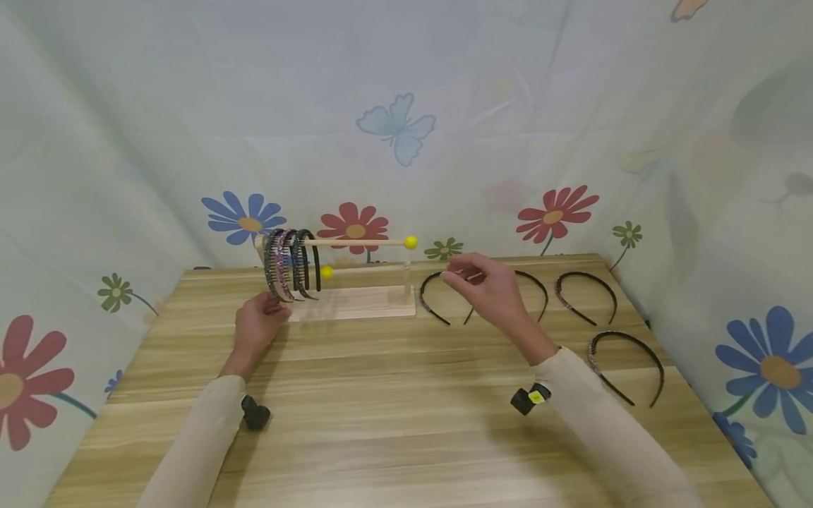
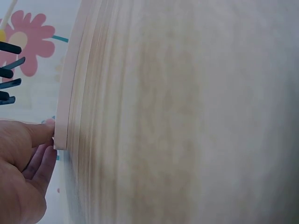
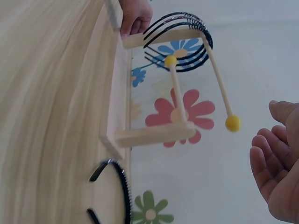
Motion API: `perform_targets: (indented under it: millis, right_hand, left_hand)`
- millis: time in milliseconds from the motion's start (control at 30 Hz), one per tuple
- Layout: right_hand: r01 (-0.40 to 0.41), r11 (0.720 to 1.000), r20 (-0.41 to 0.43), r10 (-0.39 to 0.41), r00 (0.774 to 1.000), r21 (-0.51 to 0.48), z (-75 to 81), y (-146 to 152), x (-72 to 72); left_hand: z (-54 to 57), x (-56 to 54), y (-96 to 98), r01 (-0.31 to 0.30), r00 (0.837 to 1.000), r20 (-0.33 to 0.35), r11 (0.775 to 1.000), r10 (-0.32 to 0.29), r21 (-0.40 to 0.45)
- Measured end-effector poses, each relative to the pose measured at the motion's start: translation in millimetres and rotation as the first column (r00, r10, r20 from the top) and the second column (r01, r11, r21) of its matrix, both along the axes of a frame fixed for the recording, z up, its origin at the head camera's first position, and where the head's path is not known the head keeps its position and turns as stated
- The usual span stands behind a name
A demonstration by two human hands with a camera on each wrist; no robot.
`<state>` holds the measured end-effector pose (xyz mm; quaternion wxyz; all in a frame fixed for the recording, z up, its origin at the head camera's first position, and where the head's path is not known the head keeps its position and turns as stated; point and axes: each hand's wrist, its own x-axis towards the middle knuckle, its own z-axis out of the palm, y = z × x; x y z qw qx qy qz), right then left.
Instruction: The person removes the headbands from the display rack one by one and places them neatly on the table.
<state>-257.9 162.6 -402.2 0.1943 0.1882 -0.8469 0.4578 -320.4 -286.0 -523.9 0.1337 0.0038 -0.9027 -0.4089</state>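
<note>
Apparently midway through hanging black, glittery arched headbands [image 1: 278, 267] on a pale wooden two-rod stand [image 1: 368, 302].
Some hang bunched at the left of its upper rod [image 1: 362, 242]; loose headbands [image 1: 574, 274] lie on the wood-grain table [image 1: 394, 395]. The left hand [image 1: 257, 323] pinches the stand's end; the right hand [image 1: 492, 288], loosely curled, holds nothing, so the next move likely calls for grasping one.

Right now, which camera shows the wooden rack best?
Right wrist: the wooden rack shows base, both uprights and both yellow-tipped rods. Head shows it smaller, headbands hiding part; left wrist catches only an edge and part of one rod.
</note>
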Motion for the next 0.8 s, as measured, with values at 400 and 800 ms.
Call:
perform_targets:
  millis: [400, 800]
  right_hand:
    - [-0.152, 0.988, 0.025, 0.152, 0.988, -0.006, 21.8, -56.4, -18.2]
    - [-0.272, 0.961, 0.004, 0.273, 0.962, -0.039, 13.9, -115.4, -32.6]
  left_hand:
    - [0.6, 1.2, 1.5, -0.010, 1.000, 0.003, 1.000, 0.010, -0.001]
    - [2.2, 2.2, 0.4, -0.002, 1.000, 0.008, 1.000, 0.002, -0.003]
